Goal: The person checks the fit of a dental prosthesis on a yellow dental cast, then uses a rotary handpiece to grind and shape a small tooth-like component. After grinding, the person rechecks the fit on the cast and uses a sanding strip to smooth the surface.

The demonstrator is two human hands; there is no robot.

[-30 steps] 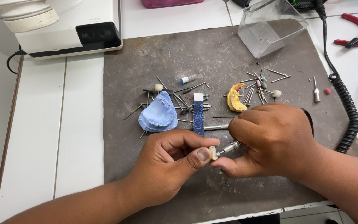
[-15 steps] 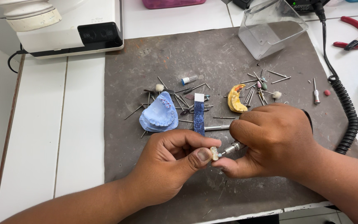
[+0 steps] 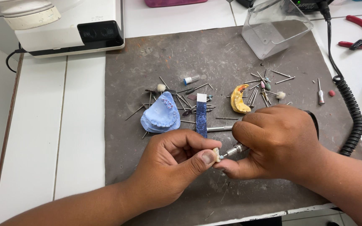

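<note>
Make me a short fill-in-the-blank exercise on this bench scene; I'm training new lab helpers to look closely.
1. The left hand pinches a small pale piece between thumb and ____.
2. The right hand holds a metal-tipped ____ against that piece.
3. The tooth mould lying on the grey mat is coloured ____.
4. The clear plastic box sits at the mat's far ____ corner.

Missing words: forefinger; handpiece; blue; right

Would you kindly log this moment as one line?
left hand: pinches small tooth piece | right hand: holds rotary handpiece, tip at piece | grey mat beneath
</note>
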